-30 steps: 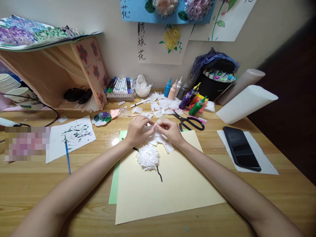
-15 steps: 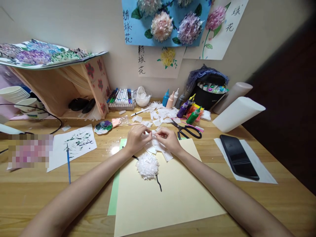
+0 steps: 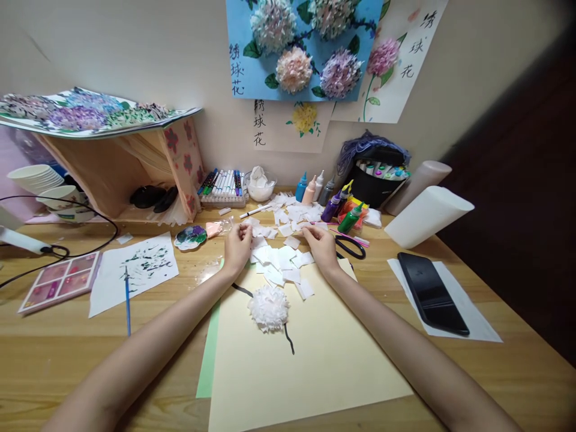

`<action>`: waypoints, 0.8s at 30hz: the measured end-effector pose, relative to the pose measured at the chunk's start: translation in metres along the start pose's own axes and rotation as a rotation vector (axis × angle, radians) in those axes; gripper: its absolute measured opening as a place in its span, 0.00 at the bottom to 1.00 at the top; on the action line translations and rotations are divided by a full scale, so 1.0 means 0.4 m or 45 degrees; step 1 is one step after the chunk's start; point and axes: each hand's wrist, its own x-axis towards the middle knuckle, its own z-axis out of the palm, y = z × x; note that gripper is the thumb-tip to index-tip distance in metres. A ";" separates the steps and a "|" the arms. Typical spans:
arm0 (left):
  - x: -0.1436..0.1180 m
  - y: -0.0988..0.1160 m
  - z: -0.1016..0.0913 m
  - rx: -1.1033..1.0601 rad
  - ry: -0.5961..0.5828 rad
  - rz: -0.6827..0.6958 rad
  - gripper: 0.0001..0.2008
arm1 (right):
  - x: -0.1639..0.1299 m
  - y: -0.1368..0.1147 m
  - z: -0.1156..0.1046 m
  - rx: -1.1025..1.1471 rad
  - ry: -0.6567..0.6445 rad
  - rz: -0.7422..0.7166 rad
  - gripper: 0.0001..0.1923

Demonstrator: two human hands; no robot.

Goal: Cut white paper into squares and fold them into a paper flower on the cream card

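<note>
My left hand (image 3: 238,251) is closed beside the near pile of white paper pieces (image 3: 278,259), its fingers curled together. On the pile's other side my right hand (image 3: 321,247) has thumb and fingers pinched. Whatever either pinch may hold is too small to make out. The pile overlaps the top of a cream paper sheet (image 3: 315,372). Just below it, a fluffy white paper flower (image 3: 269,308) sits on that sheet, with black painted stem lines at two sides. Black-handled scissors (image 3: 351,246) lie beyond my right hand, partly covered by it.
More paper scraps (image 3: 294,211) lie behind, near glue bottles such as the green one (image 3: 350,219). Markers (image 3: 224,185) and a white bowl (image 3: 261,187) stand by the wall. At right lies a phone (image 3: 432,294); at left, a paintbrush (image 3: 128,303) and a paint palette (image 3: 191,237).
My hands were together above the paper pile; they have moved apart, left hand leftward and right hand rightward, uncovering the pile. The view has tilted slightly upward.
</note>
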 end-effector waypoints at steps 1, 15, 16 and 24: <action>0.008 -0.009 0.001 -0.072 0.009 -0.059 0.08 | 0.008 0.004 -0.003 0.023 -0.021 -0.010 0.14; -0.020 0.039 -0.012 0.179 0.013 0.296 0.11 | -0.029 -0.043 -0.024 -0.825 -0.440 -0.536 0.10; -0.021 0.041 -0.012 0.198 0.006 0.315 0.11 | -0.030 -0.042 -0.024 -0.837 -0.467 -0.522 0.09; -0.041 0.056 -0.010 0.276 -0.153 0.509 0.11 | -0.027 -0.028 -0.025 -0.804 -0.503 -0.438 0.04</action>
